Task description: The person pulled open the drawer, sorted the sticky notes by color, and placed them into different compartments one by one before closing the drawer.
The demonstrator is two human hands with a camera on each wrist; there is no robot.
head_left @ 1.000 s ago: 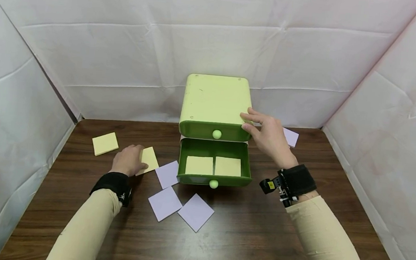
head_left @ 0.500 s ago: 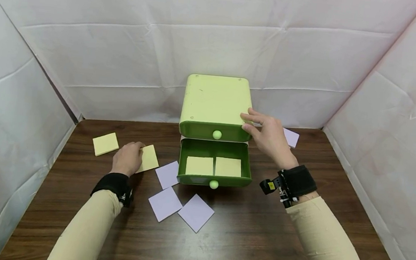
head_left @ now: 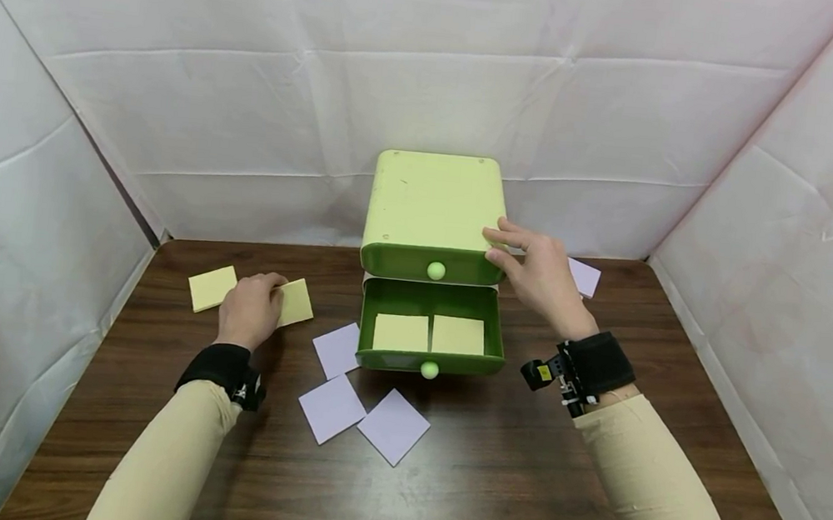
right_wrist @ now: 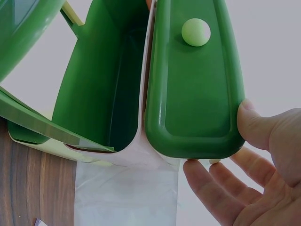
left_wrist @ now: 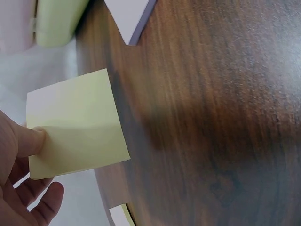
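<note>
Drawer unit point(head_left: 433, 203) at table point(head_left: 515, 487) rear; two pads point(head_left: 429, 333) in open drawer point(head_left: 431, 328); loose sheets point(head_left: 364, 414) before it.

Purple notes point(head_left: 330, 407) on wooden table point(head_left: 515, 487)

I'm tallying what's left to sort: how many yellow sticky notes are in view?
4: two in the open lower drawer, one on the table at far left, one pinched by the left hand. More may be hidden.
</note>
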